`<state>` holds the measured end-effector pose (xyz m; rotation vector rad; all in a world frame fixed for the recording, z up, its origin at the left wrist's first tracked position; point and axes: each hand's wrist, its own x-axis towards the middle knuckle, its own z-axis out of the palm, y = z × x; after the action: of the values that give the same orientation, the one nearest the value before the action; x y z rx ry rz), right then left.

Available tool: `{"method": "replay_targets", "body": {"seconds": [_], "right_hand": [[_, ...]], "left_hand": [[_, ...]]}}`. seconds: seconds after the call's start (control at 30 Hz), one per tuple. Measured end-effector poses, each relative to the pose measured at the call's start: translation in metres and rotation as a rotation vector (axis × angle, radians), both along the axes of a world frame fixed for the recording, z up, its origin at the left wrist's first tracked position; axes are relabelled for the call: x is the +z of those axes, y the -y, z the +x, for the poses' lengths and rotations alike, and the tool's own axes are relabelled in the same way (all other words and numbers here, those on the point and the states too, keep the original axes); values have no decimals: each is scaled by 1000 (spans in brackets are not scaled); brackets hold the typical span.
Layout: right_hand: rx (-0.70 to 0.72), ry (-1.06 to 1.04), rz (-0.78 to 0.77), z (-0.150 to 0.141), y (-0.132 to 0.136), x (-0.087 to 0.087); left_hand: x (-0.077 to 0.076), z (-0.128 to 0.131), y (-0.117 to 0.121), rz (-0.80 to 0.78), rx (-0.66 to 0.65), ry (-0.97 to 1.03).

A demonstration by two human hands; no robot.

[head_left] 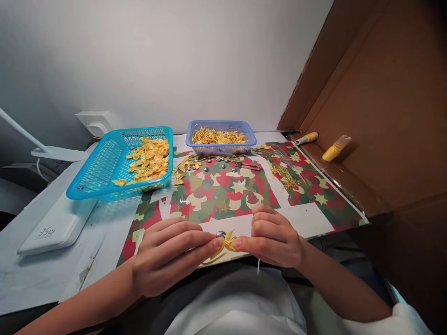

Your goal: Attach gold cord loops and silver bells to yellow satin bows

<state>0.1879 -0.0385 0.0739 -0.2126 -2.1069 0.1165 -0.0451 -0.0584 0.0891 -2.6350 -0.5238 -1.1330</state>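
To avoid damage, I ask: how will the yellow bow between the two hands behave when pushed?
The yellow bow would probably bend easily, since its pointed tips look thin. It is likely light, being so small.

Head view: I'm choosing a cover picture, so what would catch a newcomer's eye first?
Probably the turquoise basket at the picture's left, with yellow bows heaped toward its right side. Next, the yellow ribbon pinched between the left hand and right hand at the front, beside a shiny silver ball. Beyond the hands spreads a red-and-green patterned sheet.
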Motion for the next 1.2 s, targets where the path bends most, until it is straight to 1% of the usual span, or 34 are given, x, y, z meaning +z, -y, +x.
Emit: {"method": "replay_targets", "body": {"seconds": [0.03, 0.07, 0.17, 0.2, 0.23, 0.33, 0.4, 0.43, 0.5, 0.53, 0.57, 0.6, 0.63, 0.7, 0.77, 0.8, 0.83, 0.9, 0.93, 0.97, 1.0, 1.03, 1.07, 1.13, 1.17, 1.2], "right_hand": [[18, -5, -81, 0, -7, 1], [36, -10, -209, 1, -14, 1], [90, 55, -721, 0, -37, 1], [117, 101, -860, -1, -46, 0], [149, 140, -961, -2, -54, 0], [251, 173, -1169, -5, -75, -2], [312, 168, -1304, -6, -86, -4], [342, 165, -1377, -7, -91, -5], [387, 143, -1528, -8, -98, -10], [398, 123, -1599, -9, -101, -13], [405, 96, -1664, -10, -103, -16], [406, 72, -1721, -11, -105, -19], [401, 57, -1767, -12, -106, -22], [374, 51, -1808, -13, -109, -27], [331, 76, -1794, -13, -109, -31], [305, 98, -1773, -13, -109, -33], [282, 119, -1756, -13, -109, -34], [236, 138, -1760, -12, -107, -36], [205, 120, -1772, -12, -106, -37], [172, 75, -1780, -12, -105, -38], [136, 11, -1777, -11, -105, -38], [107, -67, -1760, -10, -105, -39], [96, -148, -1732, -8, -106, -39], [131, -290, -1675, -3, -109, -38], [167, -345, -1652, 0, -110, -36], [201, -383, -1628, 2, -111, -35]], "left_hand": [[0, 0, -6, 16, -11, -5], [-1, 0, -13, 41, -24, -6], [-4, 0, -34, 131, -45, 11], [-6, 0, -42, 146, -47, -3], [-8, -1, -50, 167, -56, -20], [-17, -6, -71, 205, -102, -75], [-26, -10, -78, 197, -126, -100], [-31, -11, -79, 168, -114, -94], [-40, -10, -76, 75, -33, -46], [-45, -9, -74, -3, 63, 0], [-48, -7, -72, -64, 130, 28], [-52, -6, -71, -112, 168, 39], [-54, -5, -73, -147, 178, 39], [-59, -5, -79, -162, 88, 27], [-62, -8, -87, -153, -45, 23], [-62, -9, -91, -179, -61, 27], [-61, -11, -93, -233, -34, 37], [-57, -12, -95, -415, 72, 54], [-55, -11, -96, -507, 80, 59], [-52, -10, -97, -596, 46, 76], [-51, -7, -99, -689, 10, 116], [-50, -4, -101, -784, 14, 220], [-50, -1, -104, -889, 53, 339], [-52, 4, -111, -1069, 128, 526], [-54, 5, -113, -1106, 146, 568], [-55, 4, -115, -1094, 148, 572]]}}
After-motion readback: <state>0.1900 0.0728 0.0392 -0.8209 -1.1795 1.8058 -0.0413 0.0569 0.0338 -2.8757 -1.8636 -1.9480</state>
